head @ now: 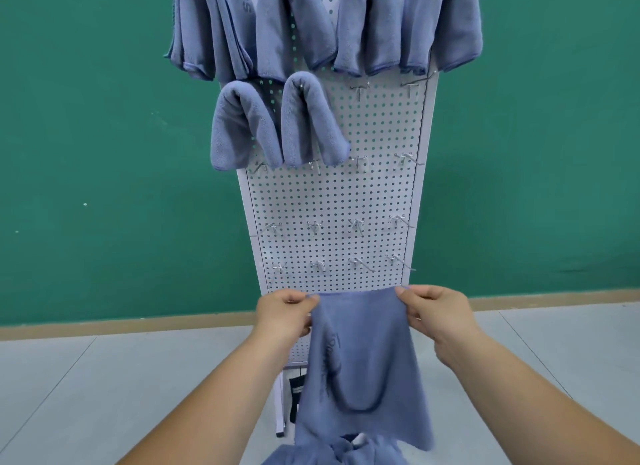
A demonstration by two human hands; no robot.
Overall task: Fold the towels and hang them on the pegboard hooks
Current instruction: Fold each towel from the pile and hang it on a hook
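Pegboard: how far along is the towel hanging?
Done: towels hang across the top row, two more on the second. In hand: left hand and right hand pinch one towel by its top corners. Left: second row's two bare hooks, the lower rows, and a pile of towels below.

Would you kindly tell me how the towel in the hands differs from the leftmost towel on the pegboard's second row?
The held towel hangs as a loose sheet, pinched at its top corners by the left hand and right hand; the second-row towel is folded thick and draped in an arch. The held towel is low, before the foot of the pegboard, on no hook; the second-row towel sits high on it. Both are blue-grey.
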